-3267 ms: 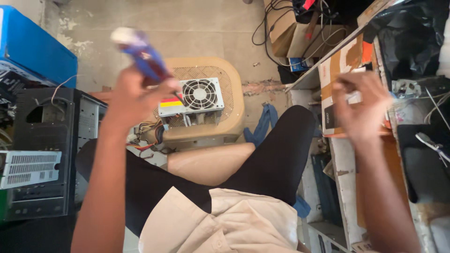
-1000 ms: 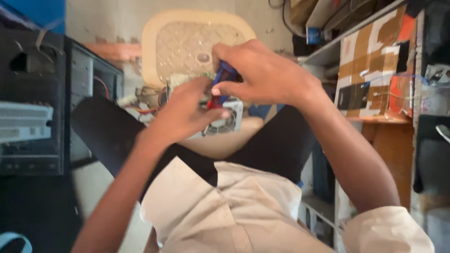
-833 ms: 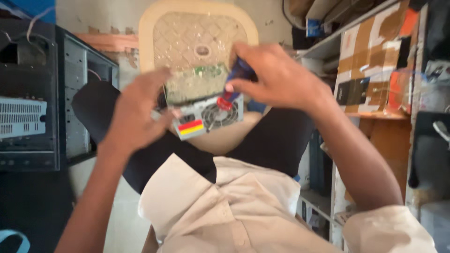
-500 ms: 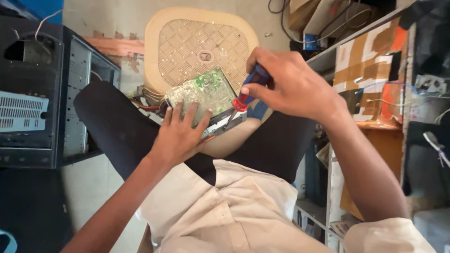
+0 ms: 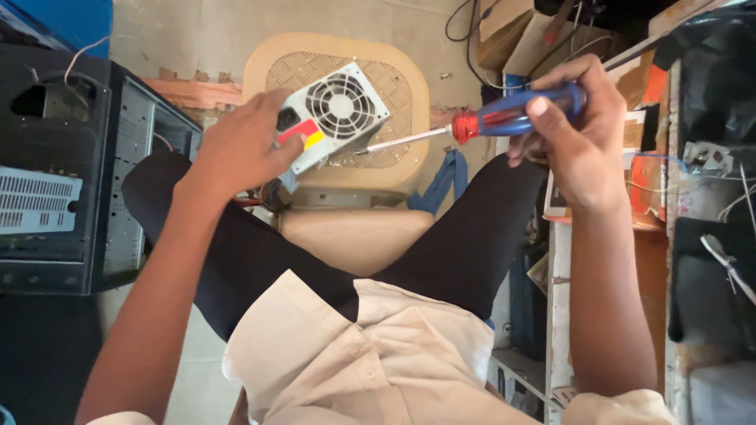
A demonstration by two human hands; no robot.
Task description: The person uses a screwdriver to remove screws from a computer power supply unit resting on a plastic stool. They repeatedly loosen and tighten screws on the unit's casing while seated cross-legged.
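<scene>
Head view: left hand (image 5: 236,153) grips a grey power supply w/ fan grille (image 5: 335,114), held above a beige plastic stool (image 5: 394,169). Right hand (image 5: 579,130) closed round a blue-red screwdriver (image 5: 504,118), tip touching the supply's right edge. Black PC case (image 5: 71,169) at left.

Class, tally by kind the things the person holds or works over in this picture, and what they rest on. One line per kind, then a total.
Power supply unit, grey with a fan grille, in the left hand: 1
Screwdriver, blue and red handle, in the right hand: 1
Beige plastic stool: 1
Black computer case: 1
Total: 4
</scene>
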